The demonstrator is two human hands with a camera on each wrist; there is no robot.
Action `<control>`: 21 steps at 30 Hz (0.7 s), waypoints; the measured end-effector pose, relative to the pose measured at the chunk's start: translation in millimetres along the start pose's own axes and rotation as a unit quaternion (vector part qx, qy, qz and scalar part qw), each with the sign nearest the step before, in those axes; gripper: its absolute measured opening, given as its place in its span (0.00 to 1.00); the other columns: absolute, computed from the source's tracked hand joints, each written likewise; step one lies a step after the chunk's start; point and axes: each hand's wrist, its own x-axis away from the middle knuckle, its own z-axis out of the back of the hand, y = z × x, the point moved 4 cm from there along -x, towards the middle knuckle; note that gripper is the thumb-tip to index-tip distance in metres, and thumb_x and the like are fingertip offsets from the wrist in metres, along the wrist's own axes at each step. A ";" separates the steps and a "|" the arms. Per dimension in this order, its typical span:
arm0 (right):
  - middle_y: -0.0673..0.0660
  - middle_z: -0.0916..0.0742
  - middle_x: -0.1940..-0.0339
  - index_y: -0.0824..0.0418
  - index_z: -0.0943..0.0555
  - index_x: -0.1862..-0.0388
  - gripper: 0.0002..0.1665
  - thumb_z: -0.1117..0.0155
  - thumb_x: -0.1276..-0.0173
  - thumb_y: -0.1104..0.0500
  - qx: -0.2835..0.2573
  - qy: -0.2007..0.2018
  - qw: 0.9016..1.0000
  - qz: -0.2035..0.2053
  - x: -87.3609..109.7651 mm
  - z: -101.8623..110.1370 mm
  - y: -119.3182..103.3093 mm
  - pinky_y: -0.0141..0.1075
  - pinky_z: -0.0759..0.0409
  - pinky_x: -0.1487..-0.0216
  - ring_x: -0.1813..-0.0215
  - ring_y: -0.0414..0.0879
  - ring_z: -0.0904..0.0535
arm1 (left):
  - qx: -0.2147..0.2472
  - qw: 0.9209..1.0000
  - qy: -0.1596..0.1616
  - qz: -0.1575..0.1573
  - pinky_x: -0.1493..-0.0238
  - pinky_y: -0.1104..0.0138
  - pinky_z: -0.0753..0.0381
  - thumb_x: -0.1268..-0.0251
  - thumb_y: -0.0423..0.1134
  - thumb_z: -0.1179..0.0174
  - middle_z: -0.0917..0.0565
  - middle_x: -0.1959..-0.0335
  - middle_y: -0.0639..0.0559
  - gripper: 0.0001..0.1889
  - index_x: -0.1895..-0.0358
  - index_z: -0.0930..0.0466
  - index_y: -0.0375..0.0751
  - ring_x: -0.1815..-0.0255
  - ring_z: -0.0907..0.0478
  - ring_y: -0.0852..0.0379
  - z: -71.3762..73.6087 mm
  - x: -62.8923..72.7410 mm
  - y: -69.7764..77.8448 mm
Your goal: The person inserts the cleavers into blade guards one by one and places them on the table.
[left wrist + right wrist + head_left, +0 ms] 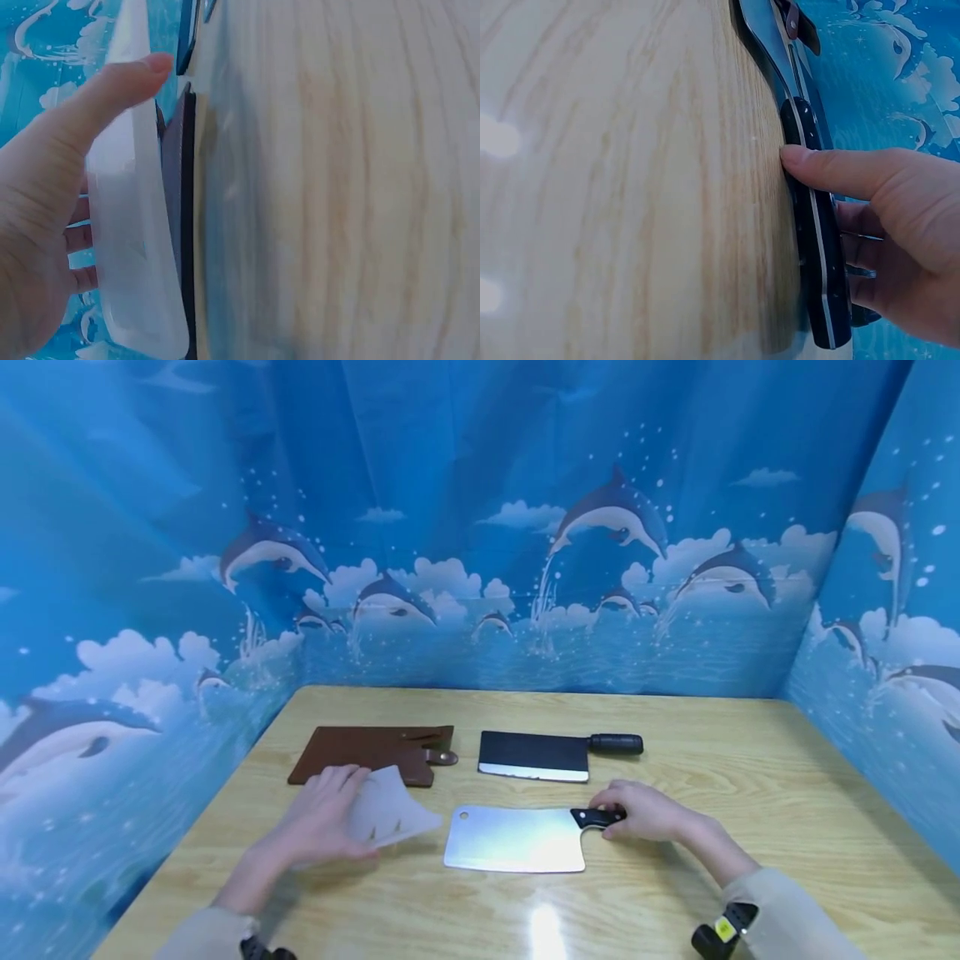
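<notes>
On the left of the table, my left hand grips a white translucent plastic blade cover between thumb and fingers. In the left wrist view, the cover stands tilted, its lower edge near the tabletop. A silver cleaver with a hole in one blade corner lies flat at the middle, its blade pointing left. My right hand pinches its black riveted handle, thumb on the near side and fingers on the far side. A small gap separates the cover from the cleaver's blade.
A brown leather knife sheath with a snap strap lies behind my left hand. Behind the silver cleaver lies a black-bladed cleaver, handle to the right. Blue dolphin-print curtains border the wooden table at the back and sides.
</notes>
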 end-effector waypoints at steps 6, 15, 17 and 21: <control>0.47 0.21 0.63 0.59 0.18 0.57 0.17 0.30 0.47 0.58 0.018 0.012 1.000 0.002 3.7 -1.6 0.7 0.43 0.25 0.58 0.61 0.43 0.25 | 0.004 1.000 -0.012 -0.019 0.50 0.49 0.31 0.79 0.67 0.29 0.27 0.45 0.40 0.59 0.39 0.34 0.31 0.46 0.31 0.42 2.5 -9.0 16.5; 0.50 0.17 0.63 0.56 0.20 0.55 0.16 0.34 0.44 0.56 0.015 0.036 0.999 0.002 15.0 11.8 3.2 0.37 0.26 0.65 0.65 0.40 0.25 | -0.015 0.999 -0.021 -0.046 0.46 0.48 0.33 0.76 0.68 0.30 0.28 0.43 0.39 0.61 0.35 0.38 0.30 0.44 0.33 0.43 4.9 -20.7 28.8; 0.50 0.16 0.61 0.57 0.19 0.53 0.18 0.35 0.40 0.50 0.029 0.050 0.998 0.013 17.4 16.0 3.5 0.37 0.26 0.66 0.64 0.40 0.23 | -0.020 0.998 -0.022 -0.047 0.45 0.48 0.33 0.76 0.69 0.31 0.28 0.42 0.39 0.61 0.35 0.38 0.30 0.44 0.33 0.43 5.4 -22.7 29.3; 0.51 0.15 0.57 0.59 0.19 0.51 0.24 0.38 0.38 0.45 0.047 0.082 0.995 0.018 23.3 23.2 2.7 0.41 0.23 0.61 0.58 0.45 0.20 | -0.022 0.998 -0.026 -0.048 0.45 0.48 0.33 0.76 0.69 0.31 0.29 0.42 0.39 0.61 0.35 0.38 0.30 0.43 0.33 0.43 4.8 -26.1 31.0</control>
